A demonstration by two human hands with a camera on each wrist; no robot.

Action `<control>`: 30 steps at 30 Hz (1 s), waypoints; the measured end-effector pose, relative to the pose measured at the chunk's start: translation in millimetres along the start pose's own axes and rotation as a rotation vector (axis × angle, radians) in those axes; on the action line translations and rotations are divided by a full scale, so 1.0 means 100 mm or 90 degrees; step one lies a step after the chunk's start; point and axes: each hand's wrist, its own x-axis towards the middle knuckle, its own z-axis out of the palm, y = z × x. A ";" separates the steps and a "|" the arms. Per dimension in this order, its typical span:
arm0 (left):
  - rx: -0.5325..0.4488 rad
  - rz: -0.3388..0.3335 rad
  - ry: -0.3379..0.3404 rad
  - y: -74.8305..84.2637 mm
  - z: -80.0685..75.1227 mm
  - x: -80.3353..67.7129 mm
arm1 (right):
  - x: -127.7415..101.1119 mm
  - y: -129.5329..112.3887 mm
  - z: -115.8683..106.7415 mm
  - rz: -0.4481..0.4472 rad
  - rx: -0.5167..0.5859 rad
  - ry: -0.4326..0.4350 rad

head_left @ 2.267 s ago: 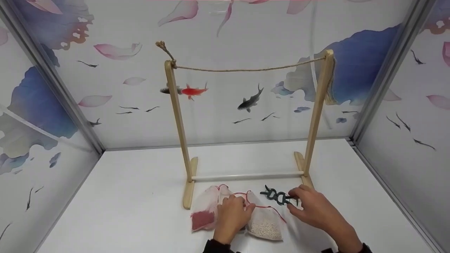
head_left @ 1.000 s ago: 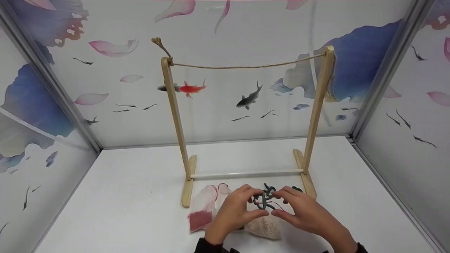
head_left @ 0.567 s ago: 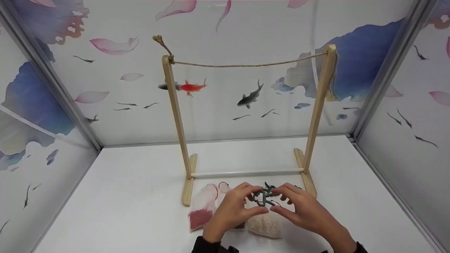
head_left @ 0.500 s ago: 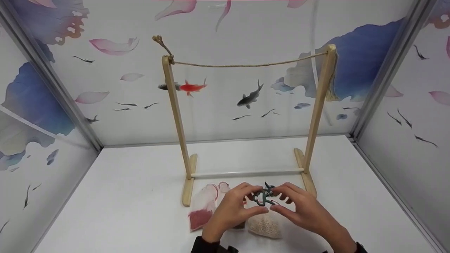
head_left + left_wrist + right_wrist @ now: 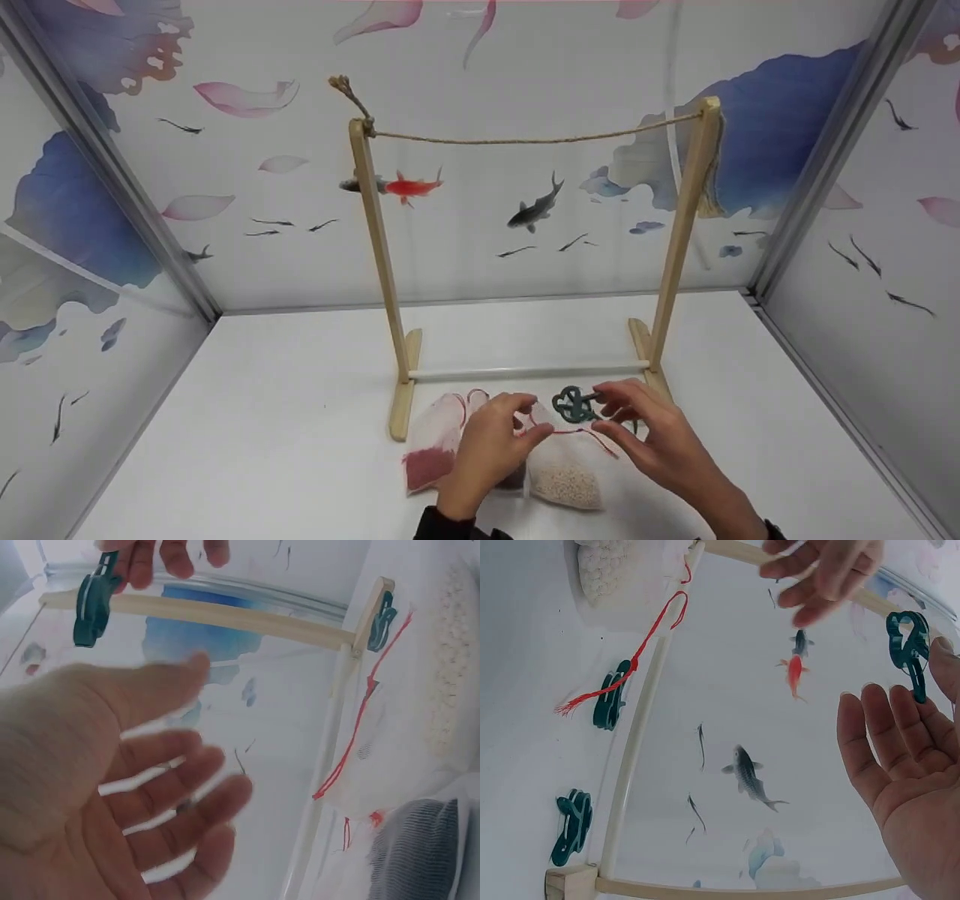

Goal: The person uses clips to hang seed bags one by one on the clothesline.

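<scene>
My right hand [image 5: 656, 431] pinches a dark green spring clip [image 5: 574, 405] by its handle between thumb and fingers, raised above the table. In the right wrist view the clip [image 5: 909, 645] points upward from the fingertips. My left hand [image 5: 491, 442], fingers loosely bent and apart, holds nothing; it hovers over the drawstring bags. Below the hands lie a bag with white beads [image 5: 566, 484], a partly covered bag with dark contents [image 5: 514, 478] and a bag with red contents [image 5: 429, 469], all with red cords.
A wooden stand [image 5: 382, 262] with a twine line [image 5: 525, 141] across its top stands behind the bags. Two more green clips, one [image 5: 611, 694] near a red cord and one [image 5: 571, 829] near the stand's foot, lie on the white table [image 5: 262, 420]. Printed panels surround it.
The right hand lifted the clip to the middle, where both hands were at it. Now the left hand has come away leftward, and the right has shifted right with the clip.
</scene>
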 end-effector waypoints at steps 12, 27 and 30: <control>0.255 -0.142 -0.004 -0.02 0.47 -0.15 | 0.01 0.03 -0.03 -0.052 -0.030 0.072; 0.288 -0.183 0.008 -0.08 0.59 -0.16 | 0.08 -0.12 -0.10 -0.132 -0.022 0.106; 0.262 -0.177 -0.004 -0.09 0.57 -0.17 | 0.05 -0.04 -0.10 -0.119 -0.029 0.094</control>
